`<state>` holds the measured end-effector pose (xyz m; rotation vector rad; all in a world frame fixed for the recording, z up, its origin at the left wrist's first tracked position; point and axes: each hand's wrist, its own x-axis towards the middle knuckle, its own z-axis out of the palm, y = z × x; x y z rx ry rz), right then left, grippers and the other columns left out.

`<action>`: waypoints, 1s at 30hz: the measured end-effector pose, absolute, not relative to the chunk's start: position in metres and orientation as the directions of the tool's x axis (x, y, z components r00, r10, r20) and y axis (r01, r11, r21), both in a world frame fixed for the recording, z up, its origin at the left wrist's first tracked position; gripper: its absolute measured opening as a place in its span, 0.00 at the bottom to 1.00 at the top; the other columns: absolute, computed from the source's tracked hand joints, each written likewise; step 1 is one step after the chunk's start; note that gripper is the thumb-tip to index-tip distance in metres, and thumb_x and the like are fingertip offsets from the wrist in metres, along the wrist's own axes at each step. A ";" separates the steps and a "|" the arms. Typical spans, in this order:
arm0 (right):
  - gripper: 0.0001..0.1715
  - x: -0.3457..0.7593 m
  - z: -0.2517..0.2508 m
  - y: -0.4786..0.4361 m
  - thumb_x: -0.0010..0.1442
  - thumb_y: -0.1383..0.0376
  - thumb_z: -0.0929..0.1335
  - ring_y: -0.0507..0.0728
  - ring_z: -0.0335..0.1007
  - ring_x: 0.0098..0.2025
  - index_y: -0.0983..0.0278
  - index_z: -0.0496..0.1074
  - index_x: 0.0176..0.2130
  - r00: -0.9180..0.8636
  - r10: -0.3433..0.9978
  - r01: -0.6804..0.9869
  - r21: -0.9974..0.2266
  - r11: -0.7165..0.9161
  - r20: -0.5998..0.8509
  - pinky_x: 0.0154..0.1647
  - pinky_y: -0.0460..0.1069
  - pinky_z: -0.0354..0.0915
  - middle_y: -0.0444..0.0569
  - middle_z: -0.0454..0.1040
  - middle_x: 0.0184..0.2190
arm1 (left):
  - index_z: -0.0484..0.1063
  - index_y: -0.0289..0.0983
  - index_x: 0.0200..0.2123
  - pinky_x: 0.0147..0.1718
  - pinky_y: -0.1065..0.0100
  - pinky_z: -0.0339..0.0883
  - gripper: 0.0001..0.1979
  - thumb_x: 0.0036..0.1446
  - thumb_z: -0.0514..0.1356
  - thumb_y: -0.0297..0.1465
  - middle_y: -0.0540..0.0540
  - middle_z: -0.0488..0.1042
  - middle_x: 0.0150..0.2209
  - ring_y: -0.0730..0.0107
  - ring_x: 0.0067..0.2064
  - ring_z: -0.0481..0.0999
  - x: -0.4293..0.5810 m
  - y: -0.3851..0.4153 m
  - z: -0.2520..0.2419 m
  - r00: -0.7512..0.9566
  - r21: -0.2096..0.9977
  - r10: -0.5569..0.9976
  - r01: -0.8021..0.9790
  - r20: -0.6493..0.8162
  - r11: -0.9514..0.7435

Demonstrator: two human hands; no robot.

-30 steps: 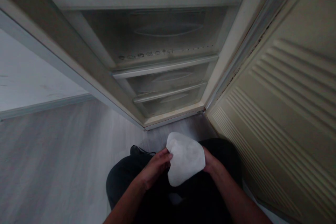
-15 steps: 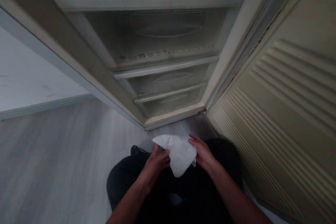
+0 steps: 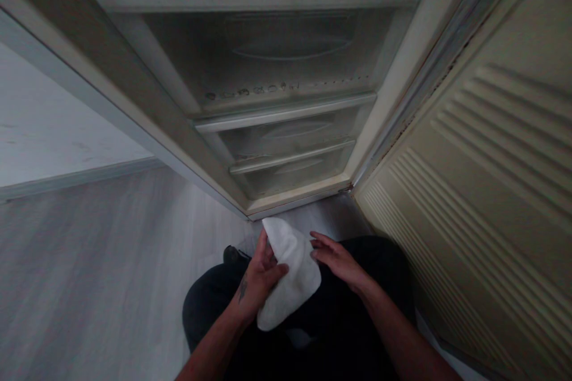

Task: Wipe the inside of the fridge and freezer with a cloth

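A white cloth (image 3: 292, 274) hangs folded over my lap, in front of the open freezer. My left hand (image 3: 263, 274) grips it from the left, thumb on top and fingers behind. On the other side, my right hand (image 3: 333, 256) has its fingers stretched out and apart at the cloth's right edge. Whether its fingertips touch the fabric I cannot tell. Part of the cloth's underside is hidden.
The freezer's translucent drawers (image 3: 286, 59) rise ahead, all pushed in. Its ribbed door (image 3: 491, 190) stands wide at my right. A grey wood-look floor (image 3: 111, 268) and a white wall (image 3: 58, 113) lie to the left.
The cloth has turned and now hangs lower to the left, in my left hand. My right hand has loosened from it, its fingers straightening.
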<state>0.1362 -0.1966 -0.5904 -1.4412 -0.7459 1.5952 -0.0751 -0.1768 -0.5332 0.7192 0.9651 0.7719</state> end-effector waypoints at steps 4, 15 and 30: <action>0.37 0.136 -0.575 -0.185 0.50 0.54 0.78 0.60 0.67 0.61 0.53 0.74 0.59 0.062 0.940 -0.283 -0.909 -0.306 -0.336 0.64 0.56 0.59 0.50 0.71 0.62 | 0.49 0.51 0.72 0.59 0.62 0.69 0.46 0.54 0.64 0.25 0.45 0.66 0.67 0.58 0.60 0.73 -0.077 -0.179 -0.526 0.572 0.894 0.743 -0.038 -0.348 0.447; 0.22 0.152 -0.562 -0.168 0.52 0.50 0.76 0.51 0.65 0.29 0.64 0.77 0.37 0.017 0.922 -0.198 -0.905 -0.375 -0.386 0.31 0.46 0.59 0.42 0.74 0.28 | 0.66 0.46 0.64 0.41 0.66 0.67 0.28 0.60 0.61 0.36 0.46 0.77 0.52 0.68 0.38 0.75 -0.083 -0.186 -0.542 0.438 0.881 0.789 0.393 -0.431 0.264; 0.23 0.141 -0.563 -0.163 0.52 0.54 0.76 0.58 0.72 0.50 0.58 0.77 0.47 0.311 0.909 -0.232 -0.950 -0.209 -0.276 0.50 0.50 0.66 0.47 0.79 0.46 | 0.80 0.39 0.38 0.31 0.69 0.62 0.19 0.56 0.64 0.49 0.49 0.77 0.30 0.67 0.31 0.71 -0.074 -0.181 -0.535 0.386 0.879 0.797 0.314 -0.465 0.360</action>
